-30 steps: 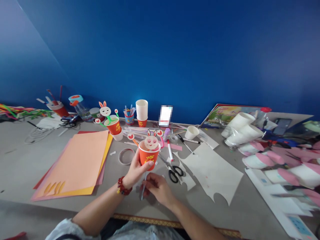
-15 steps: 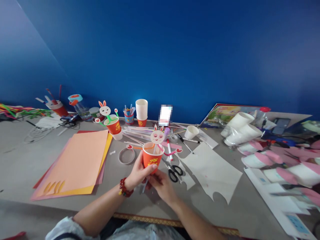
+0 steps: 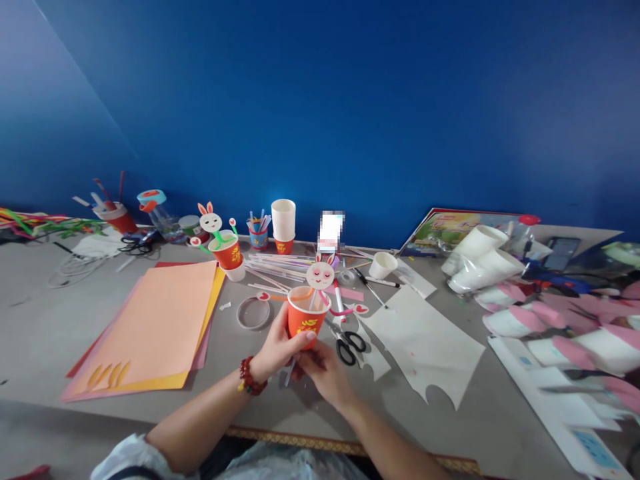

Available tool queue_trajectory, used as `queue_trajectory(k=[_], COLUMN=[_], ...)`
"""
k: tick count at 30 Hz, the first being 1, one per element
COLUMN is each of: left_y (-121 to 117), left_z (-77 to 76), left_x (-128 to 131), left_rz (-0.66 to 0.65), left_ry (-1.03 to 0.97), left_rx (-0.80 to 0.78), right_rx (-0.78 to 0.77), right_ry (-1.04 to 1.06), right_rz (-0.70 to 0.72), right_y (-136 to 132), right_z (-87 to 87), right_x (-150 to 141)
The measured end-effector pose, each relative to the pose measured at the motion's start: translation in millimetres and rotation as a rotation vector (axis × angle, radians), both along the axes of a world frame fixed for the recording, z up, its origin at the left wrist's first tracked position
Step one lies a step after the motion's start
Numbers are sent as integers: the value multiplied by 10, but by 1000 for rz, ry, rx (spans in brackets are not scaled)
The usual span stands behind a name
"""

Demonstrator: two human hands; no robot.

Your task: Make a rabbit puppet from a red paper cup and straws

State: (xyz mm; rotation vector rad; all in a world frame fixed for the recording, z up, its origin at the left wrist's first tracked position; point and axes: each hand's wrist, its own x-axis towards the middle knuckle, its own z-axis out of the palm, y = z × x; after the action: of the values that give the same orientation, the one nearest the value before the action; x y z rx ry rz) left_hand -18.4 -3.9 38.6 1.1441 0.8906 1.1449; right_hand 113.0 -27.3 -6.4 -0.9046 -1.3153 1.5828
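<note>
My left hand (image 3: 281,347) is wrapped round a red paper cup (image 3: 304,323) with yellow print, thumb across its front. A paper rabbit head (image 3: 320,275) with pink cheeks and closed eyes stands above the rim. Pipe-cleaner arms with paper heart hands (image 3: 361,309) stick out on both sides. Under the cup my right hand (image 3: 320,373) is closed at a thin, pale straw (image 3: 289,373), whose lower end shows below the fingers; its fingertips are partly hidden. Black-handled scissors (image 3: 351,348) lie just right of the hands.
Stacked coloured paper (image 3: 150,320) lies left, with a grey tape roll (image 3: 253,313) beside it. A finished-looking rabbit cup (image 3: 227,252) stands behind. White cut paper (image 3: 420,333) lies right, near several bagged paper cups (image 3: 483,260). Straws (image 3: 280,263) lie at the back.
The rabbit head and its arms have shifted slightly right and down relative to the hands. The cup tilts a little more to the right. Both hands keep nearly the same place.
</note>
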Motion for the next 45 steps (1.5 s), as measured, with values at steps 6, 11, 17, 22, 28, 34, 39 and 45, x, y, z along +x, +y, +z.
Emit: queue_trajectory(k=[6,11,17,22,28,34,39,45], left_y=[11,68,70,10,61,176,182,191], left_z=[-153,-163,-127,-129,-107,-29,-31,6], left_x=[-43,-48,-13,39,-2,-25,-8,-23], left_rz=[-1,99,62,-26,151,338,332,390], left_ry=[13,-31,-52,-48,-86,-89,-75,-98], left_rx=[-20,127,167,207,312,333,381,427], right_rx=[-25,39,259,222,184,135,124,137], right_ry=[-12,20,50,143,85,151,190,160], right_rz=[32,-7,-311,-192,-236,-183,-209,-195], right_y=[-19,52,236,332,371,375,354,336], right_z=[-4,18,304,505,471,384,408,448], right_x=[-5,88,347,337,305,297,294,316])
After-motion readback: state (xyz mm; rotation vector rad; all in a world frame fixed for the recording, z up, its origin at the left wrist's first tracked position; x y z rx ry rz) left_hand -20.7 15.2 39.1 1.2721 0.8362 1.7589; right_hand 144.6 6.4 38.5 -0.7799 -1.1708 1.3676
